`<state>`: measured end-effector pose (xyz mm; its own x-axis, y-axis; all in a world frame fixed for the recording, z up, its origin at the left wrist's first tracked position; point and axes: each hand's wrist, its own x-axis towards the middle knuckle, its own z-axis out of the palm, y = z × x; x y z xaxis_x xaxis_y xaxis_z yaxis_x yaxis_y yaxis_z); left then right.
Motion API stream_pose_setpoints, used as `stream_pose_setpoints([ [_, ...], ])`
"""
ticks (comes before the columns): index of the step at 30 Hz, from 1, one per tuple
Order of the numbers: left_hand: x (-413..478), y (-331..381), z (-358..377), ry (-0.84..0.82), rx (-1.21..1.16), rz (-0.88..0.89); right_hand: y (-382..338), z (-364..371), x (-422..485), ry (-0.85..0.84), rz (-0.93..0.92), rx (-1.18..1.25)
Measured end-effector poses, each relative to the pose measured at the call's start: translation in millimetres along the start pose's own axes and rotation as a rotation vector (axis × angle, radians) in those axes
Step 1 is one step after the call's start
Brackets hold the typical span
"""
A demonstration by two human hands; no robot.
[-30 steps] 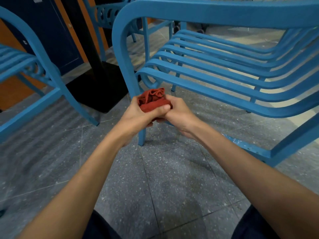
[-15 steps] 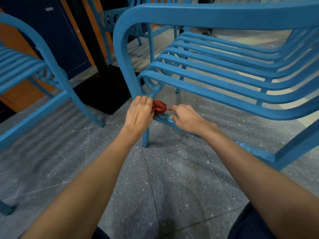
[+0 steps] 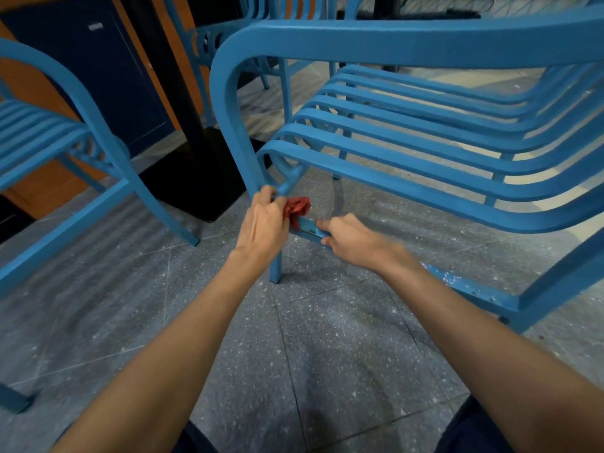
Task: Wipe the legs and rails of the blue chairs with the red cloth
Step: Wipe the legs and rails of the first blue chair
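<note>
The red cloth (image 3: 297, 207) was held bunched by the curled fingers of the left hand (image 3: 263, 223) at the near leg (image 3: 276, 266); the lower rail (image 3: 309, 227) was, apparently, gripped by the blurred right hand (image 3: 351, 240). So loosely wadded, the cloth could be dropped

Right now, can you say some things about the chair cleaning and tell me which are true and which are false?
1. The left hand holds the red cloth low against the blue chair's front leg. True.
2. Both hands hold the cloth. False: the right hand grips the low side rail beside the cloth.
3. The cloth lies on top of the seat. False: it is below the seat slats, where leg and rail meet.
4. The floor is grey speckled tile. True.
</note>
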<state>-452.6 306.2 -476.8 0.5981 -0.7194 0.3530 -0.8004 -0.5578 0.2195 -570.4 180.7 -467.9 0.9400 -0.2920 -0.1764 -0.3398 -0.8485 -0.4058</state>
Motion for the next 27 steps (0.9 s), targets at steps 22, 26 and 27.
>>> stream_pose_setpoints([
  [22, -6, -18, 11, -0.073, -0.072, 0.13, 0, 8, 5, 0.033, -0.022, -0.038],
  [26, 5, 7, 14, -0.136, 0.087, -0.085, -2, 10, 9, 0.054, -0.002, -0.041],
  [27, 10, 13, 12, -0.162, 0.143, -0.117, -2, 11, 9, 0.062, 0.004, -0.046],
])
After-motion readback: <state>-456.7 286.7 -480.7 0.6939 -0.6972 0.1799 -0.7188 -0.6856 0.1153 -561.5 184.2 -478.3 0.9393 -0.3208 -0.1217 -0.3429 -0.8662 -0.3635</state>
